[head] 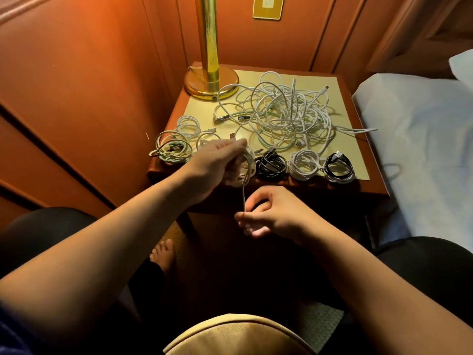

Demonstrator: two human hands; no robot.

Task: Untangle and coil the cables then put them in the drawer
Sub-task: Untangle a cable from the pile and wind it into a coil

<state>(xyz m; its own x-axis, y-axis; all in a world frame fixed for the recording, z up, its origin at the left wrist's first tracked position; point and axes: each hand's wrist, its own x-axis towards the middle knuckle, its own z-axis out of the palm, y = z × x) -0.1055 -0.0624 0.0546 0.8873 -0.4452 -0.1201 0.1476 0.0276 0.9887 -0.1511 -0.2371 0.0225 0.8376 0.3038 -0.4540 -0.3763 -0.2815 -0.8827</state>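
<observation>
While my left hand [217, 160] grips a half-wound white cable coil [247, 162] at the nightstand's [378, 185] six-o'clock edge, my right hand [271, 216] pinches its thin, taut tail [243, 196] directly below.

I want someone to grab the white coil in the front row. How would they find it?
Start at the brass lamp base on the wooden nightstand, then drop to the row of coils along the near edge. The coiled white cable lies between the two coiled black cables, the only white one there.
</observation>
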